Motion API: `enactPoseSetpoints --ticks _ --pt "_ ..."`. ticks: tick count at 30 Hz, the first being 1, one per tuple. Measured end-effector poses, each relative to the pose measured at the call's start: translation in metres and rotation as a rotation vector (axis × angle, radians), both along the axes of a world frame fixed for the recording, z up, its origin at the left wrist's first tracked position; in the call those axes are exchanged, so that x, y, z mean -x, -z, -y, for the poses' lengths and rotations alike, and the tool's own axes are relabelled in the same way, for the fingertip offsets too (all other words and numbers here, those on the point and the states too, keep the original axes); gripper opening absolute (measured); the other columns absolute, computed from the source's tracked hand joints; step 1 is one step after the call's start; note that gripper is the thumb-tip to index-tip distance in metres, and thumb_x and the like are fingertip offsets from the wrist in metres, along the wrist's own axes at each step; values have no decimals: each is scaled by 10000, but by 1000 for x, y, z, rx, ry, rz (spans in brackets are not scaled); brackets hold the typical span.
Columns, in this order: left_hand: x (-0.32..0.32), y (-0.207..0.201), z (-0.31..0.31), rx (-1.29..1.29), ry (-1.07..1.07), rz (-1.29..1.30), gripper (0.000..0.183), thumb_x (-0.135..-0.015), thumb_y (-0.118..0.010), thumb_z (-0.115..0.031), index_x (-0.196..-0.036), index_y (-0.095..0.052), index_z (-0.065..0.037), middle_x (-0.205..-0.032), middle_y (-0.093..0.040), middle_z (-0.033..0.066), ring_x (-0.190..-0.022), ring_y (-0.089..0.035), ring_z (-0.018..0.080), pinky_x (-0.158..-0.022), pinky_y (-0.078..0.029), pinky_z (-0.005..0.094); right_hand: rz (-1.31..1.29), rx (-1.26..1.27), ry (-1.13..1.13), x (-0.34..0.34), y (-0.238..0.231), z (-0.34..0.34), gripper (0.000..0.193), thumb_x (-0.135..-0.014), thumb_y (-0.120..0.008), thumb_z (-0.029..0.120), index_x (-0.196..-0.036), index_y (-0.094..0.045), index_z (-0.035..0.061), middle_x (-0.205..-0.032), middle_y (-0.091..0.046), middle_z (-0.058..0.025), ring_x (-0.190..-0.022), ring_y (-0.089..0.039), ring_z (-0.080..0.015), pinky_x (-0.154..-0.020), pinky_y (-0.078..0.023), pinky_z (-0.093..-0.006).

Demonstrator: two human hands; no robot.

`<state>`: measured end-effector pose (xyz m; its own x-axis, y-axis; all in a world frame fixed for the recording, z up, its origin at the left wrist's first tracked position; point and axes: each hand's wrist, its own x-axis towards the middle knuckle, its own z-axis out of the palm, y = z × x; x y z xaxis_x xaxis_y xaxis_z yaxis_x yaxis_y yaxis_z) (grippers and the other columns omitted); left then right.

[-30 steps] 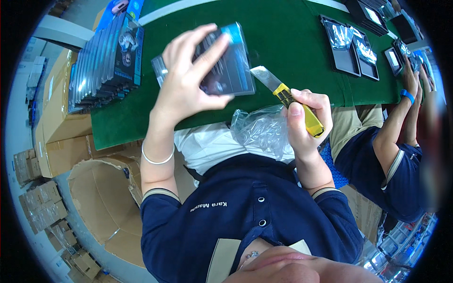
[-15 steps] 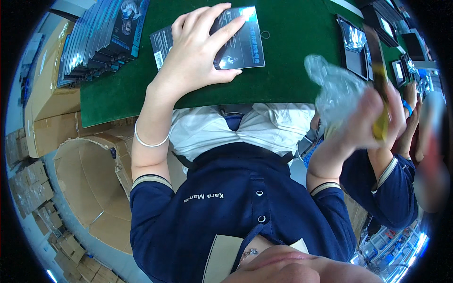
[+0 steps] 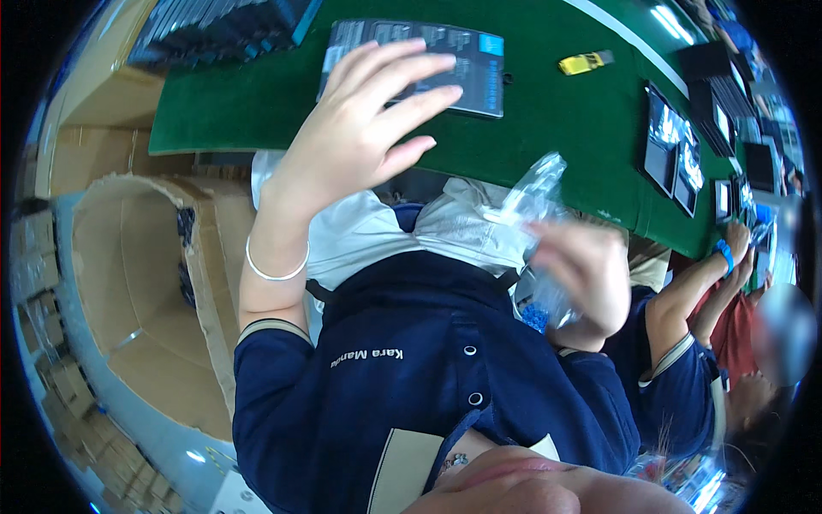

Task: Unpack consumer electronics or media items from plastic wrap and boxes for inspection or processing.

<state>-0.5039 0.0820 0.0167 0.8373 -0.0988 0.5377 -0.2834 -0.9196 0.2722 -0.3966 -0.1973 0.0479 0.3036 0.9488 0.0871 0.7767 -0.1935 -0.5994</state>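
Note:
My left hand (image 3: 364, 128) hovers with fingers spread over a dark flat package (image 3: 411, 60) that lies on the green table (image 3: 548, 146); its fingertips overlap the package's near edge, and I cannot tell whether they touch it. My right hand (image 3: 578, 274), blurred, is closed on a crumpled clear plastic bag (image 3: 535, 201) in front of my chest, below the table edge. A yellow utility knife (image 3: 584, 62) lies alone on the green mat, to the right of the package.
A stack of dark packages (image 3: 223, 21) lies at the table's far left. Black trays with items (image 3: 672, 150) sit at the right. An open cardboard box (image 3: 137, 283) stands on the floor at my left. Another person's hands (image 3: 732, 248) work at the right.
The yellow knife left my right hand and now lies on the table. My right hand came down to my chest with the plastic bag. My left hand lifted off the package, which now lies flat.

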Motion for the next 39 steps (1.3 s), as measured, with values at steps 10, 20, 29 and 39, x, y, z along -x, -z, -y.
enactPoseSetpoints --ticks 10,20,29,39 --pt "139 123 45 700 -572 296 102 -749 -586 54 -839 -602 9 -830 -638 127 -680 -613 227 -614 -488 292 -486 311 62 3 220 -111 196 -732 -731 57 -877 -598 57 -689 -491 25 -661 -456 -82 -600 -377 -247" --pt "251 272 112 1129 -1668 36 323 -816 -551 1 -1135 -505 13 -1163 -526 189 -1094 -516 325 -921 -421 359 202 670 -120 12 443 -197 398 -756 -593 15 -1116 -638 177 -1351 -453 -91 -1056 -592 -328 -895 -491 -416" --pt "253 259 218 1483 -1653 54 364 -873 -374 -14 -1220 -460 56 -1261 -479 232 -1201 -456 349 -1038 -313 404 616 1192 -690 11 561 -248 354 -857 -532 191 -1197 -617 150 -1414 -387 -197 -1023 -613 -376 -817 -532 -440" --pt "260 259 295 1762 -1860 -325 432 -869 -432 -48 -1293 -449 29 -1303 -483 194 -1239 -425 310 -1055 -285 392 -219 723 -804 51 732 -313 297 -867 -522 161 -1108 -653 47 -1203 -584 -195 -785 -652 -325 -622 -508 -453"
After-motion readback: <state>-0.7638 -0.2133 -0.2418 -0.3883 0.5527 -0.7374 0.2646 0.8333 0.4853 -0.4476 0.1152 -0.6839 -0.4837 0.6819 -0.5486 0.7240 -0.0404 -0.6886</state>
